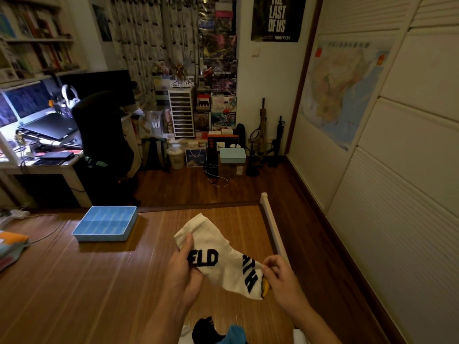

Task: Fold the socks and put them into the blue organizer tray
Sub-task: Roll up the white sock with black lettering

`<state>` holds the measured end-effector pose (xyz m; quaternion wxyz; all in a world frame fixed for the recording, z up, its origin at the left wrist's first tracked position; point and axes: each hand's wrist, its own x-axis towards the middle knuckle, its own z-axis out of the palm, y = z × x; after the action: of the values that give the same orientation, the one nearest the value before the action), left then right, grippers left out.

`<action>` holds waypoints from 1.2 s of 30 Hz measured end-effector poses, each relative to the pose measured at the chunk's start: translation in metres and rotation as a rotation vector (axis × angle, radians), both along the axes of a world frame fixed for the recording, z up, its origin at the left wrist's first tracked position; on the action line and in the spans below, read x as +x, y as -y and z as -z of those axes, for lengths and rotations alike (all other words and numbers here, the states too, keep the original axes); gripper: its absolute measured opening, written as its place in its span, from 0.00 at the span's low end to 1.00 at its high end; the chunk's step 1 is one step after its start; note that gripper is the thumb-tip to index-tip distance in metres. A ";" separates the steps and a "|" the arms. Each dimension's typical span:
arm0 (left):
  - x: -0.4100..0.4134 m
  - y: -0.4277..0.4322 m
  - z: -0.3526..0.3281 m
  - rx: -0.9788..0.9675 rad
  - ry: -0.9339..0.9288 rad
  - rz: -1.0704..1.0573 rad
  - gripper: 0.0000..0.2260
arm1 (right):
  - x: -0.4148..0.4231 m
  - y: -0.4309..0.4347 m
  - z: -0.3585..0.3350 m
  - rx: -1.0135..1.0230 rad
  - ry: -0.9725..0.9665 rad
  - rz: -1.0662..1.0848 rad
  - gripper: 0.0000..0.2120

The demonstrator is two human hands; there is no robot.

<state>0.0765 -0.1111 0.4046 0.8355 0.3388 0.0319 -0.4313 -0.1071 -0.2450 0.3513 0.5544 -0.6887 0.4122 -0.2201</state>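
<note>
Grips the white sock [223,259] near the cuff with the left hand [182,271], thumb lying along the cloth, the other fingers curled beneath. Pinches the toe end with the right hand [280,281], thumb and forefinger pressed together on the fabric just beside the yellow toe patch [265,290]. Holds the sock stretched between both hands above the wooden mat [99,294], cuff up and away to the left, toe lower to the right. Shows black block letters along the side, the first ones hidden under the left hand. Hangs well apart from the blue organizer tray [106,223], set farther away and to the left on the same mat. Just below the wrists, at the bottom edge: heap of socks [216,331], black, blue and white. At the far left edge: stack of folded cloth [12,244].
</note>
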 end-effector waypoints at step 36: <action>0.012 -0.039 0.042 0.478 0.350 -0.021 0.23 | 0.047 0.002 -0.108 -0.280 0.074 -0.204 0.15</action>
<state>0.0883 -0.0723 0.3626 0.7292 0.5949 -0.0082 -0.3380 -0.0603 -0.2475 0.4598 0.4873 -0.7887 0.2850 -0.2432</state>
